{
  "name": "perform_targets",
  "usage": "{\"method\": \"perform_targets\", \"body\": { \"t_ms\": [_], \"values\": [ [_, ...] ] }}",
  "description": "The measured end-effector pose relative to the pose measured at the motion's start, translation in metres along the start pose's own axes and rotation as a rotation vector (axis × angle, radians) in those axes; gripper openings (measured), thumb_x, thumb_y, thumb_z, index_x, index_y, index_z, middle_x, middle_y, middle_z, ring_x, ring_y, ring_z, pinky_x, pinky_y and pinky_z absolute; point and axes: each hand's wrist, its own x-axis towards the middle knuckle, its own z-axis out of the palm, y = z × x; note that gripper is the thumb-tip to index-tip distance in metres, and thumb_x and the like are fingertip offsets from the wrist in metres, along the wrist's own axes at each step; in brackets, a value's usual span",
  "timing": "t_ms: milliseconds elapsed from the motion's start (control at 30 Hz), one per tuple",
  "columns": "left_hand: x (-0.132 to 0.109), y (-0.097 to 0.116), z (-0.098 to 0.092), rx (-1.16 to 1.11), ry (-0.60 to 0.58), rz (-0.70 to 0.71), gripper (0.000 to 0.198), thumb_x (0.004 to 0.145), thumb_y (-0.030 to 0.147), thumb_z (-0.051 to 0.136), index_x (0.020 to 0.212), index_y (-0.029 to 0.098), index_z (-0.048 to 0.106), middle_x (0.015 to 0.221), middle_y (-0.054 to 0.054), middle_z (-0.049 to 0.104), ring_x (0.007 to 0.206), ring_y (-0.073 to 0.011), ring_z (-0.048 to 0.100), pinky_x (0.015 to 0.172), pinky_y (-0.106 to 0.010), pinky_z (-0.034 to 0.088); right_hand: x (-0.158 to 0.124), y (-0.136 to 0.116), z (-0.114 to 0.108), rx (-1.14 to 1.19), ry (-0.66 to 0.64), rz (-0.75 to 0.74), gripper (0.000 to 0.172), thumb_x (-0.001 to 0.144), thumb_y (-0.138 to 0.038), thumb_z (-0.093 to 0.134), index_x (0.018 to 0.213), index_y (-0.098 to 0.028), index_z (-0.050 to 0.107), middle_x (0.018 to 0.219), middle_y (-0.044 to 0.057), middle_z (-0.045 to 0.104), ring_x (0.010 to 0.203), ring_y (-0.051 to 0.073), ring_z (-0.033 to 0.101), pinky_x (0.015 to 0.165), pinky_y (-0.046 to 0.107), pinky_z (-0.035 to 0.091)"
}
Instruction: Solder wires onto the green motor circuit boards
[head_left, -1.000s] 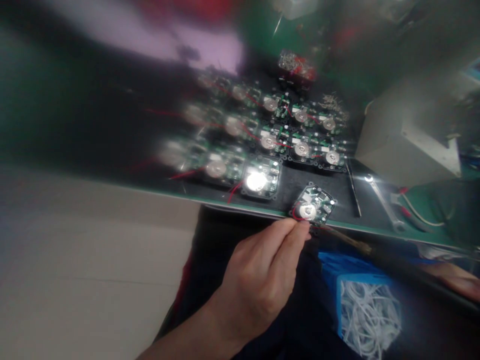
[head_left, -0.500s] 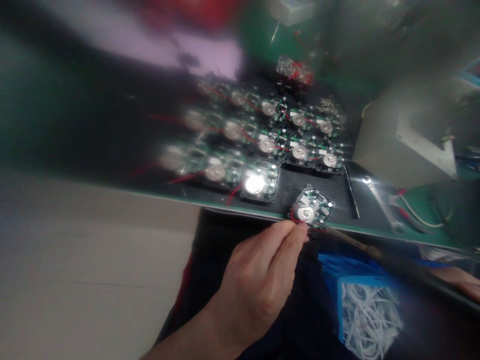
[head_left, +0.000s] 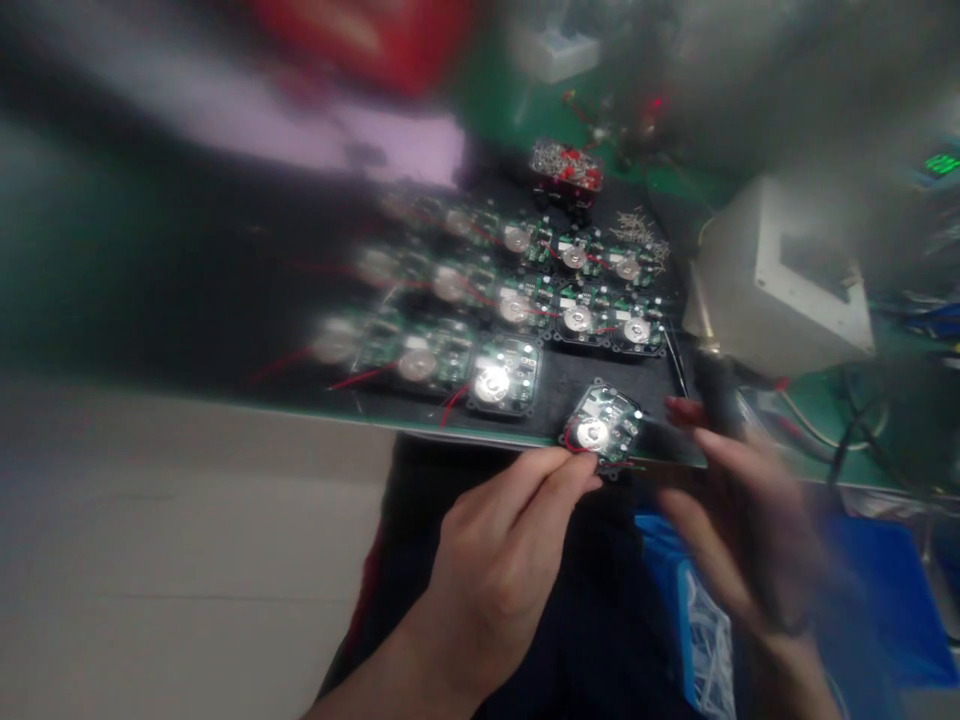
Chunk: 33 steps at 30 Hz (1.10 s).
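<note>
My left hand (head_left: 517, 545) is closed in a pinch at the near edge of a circuit board (head_left: 611, 420), which lies turned at an angle on the table's front edge. A thin red wire (head_left: 619, 465) sticks out to the right of the fingertips, and its other part curls round the board's bright metal disc (head_left: 592, 433). To the right, my right hand (head_left: 750, 520) holds a soldering iron (head_left: 718, 390), blurred by motion, its tip pointing up and away from the board. The exact grip of the right fingers is smeared.
Several similar boards (head_left: 577, 318) stand in rows on a black mat. Behind them are a box of small metal parts (head_left: 566, 165) and loose pins (head_left: 636, 228). A grey metal housing (head_left: 787, 280) stands at right. Below the edge, a blue bin (head_left: 682, 600) holds white ties or strips.
My right hand has brought the soldering iron away from the wire by the board and swung its tip upward. My left hand keeps its pinch at the board. The view has shifted slightly.
</note>
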Motion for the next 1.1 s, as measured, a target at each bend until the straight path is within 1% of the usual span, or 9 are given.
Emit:
{"method": "perform_targets", "body": {
  "t_ms": [67,133,200,333,467,567,700,900,1100],
  "values": [
    [0.004,0.001,-0.001,0.017,0.046,-0.031,0.025,0.097,0.009,0.073,0.12,0.018,0.073,0.109,-0.001,0.078,0.098,-0.0094,0.075,0.097,-0.016,0.059,0.005,0.005,0.011,-0.003,-0.032,-0.029,0.071,0.082,-0.01,0.085,0.146,-0.028,0.059,0.149,0.016,0.058,0.132,0.042,0.061,0.105,0.064,0.054],
    [0.009,0.004,-0.004,0.001,0.101,-0.063,0.017,0.094,0.014,0.079,0.11,0.02,0.076,0.102,0.002,0.079,0.092,-0.0089,0.076,0.094,-0.015,0.059,0.008,0.006,0.021,-0.03,-0.037,-0.083,0.076,0.079,-0.007,0.086,0.148,-0.026,0.058,0.149,0.016,0.057,0.134,0.039,0.06,0.106,0.059,0.055],
    [0.012,0.008,-0.005,-0.044,0.13,-0.093,0.016,0.093,0.017,0.081,0.108,0.021,0.077,0.102,0.003,0.079,0.091,-0.0087,0.076,0.093,-0.015,0.059,0.008,0.006,0.027,-0.045,-0.018,-0.115,0.074,0.08,-0.006,0.085,0.147,-0.026,0.058,0.148,0.015,0.058,0.134,0.036,0.06,0.108,0.053,0.055],
    [0.014,0.013,0.001,-0.124,0.128,-0.131,0.023,0.095,0.013,0.078,0.116,0.022,0.075,0.11,0.003,0.08,0.091,-0.0082,0.077,0.088,-0.015,0.06,0.004,0.003,0.03,-0.049,0.022,-0.112,0.073,0.082,-0.007,0.084,0.147,-0.027,0.057,0.148,0.014,0.057,0.134,0.033,0.06,0.108,0.051,0.054],
    [0.013,0.013,0.009,-0.137,0.21,-0.187,0.017,0.094,0.01,0.076,0.107,0.022,0.075,0.097,0.005,0.08,0.076,-0.007,0.073,0.079,-0.015,0.061,0.001,0.004,0.034,-0.037,0.053,-0.082,0.073,0.08,-0.006,0.085,0.145,-0.026,0.058,0.147,0.016,0.058,0.132,0.035,0.061,0.106,0.053,0.053],
    [0.013,0.012,0.009,-0.107,0.233,-0.203,0.018,0.094,0.013,0.078,0.108,0.023,0.074,0.093,0.005,0.079,0.068,-0.0073,0.071,0.073,-0.017,0.061,0.001,0.005,0.036,-0.026,0.064,-0.086,0.071,0.08,-0.007,0.086,0.143,-0.026,0.059,0.146,0.015,0.059,0.131,0.036,0.061,0.106,0.055,0.052],
    [0.016,0.013,0.009,-0.091,0.187,-0.157,0.021,0.095,0.014,0.077,0.112,0.025,0.073,0.097,0.003,0.081,0.071,-0.0102,0.074,0.081,-0.022,0.064,0.001,0.005,0.036,-0.013,0.056,-0.08,0.071,0.081,-0.007,0.085,0.145,-0.026,0.059,0.146,0.015,0.058,0.132,0.036,0.061,0.106,0.055,0.052],
    [0.014,0.011,0.01,-0.053,0.251,-0.182,0.017,0.096,0.014,0.076,0.108,0.025,0.076,0.096,0.003,0.081,0.076,-0.0116,0.076,0.081,-0.023,0.065,0.004,0.003,0.035,-0.032,0.046,-0.089,0.068,0.08,-0.007,0.086,0.141,-0.024,0.059,0.145,0.016,0.059,0.132,0.034,0.06,0.108,0.052,0.051],
    [0.007,0.009,0.01,0.063,0.187,-0.063,0.027,0.092,0.008,0.076,0.115,0.023,0.078,0.108,0.001,0.08,0.092,-0.0119,0.077,0.088,-0.021,0.062,0.005,0.001,0.036,-0.025,0.046,-0.092,0.067,0.081,-0.007,0.085,0.14,-0.022,0.059,0.145,0.017,0.058,0.133,0.033,0.06,0.11,0.051,0.05]
  ]
}}
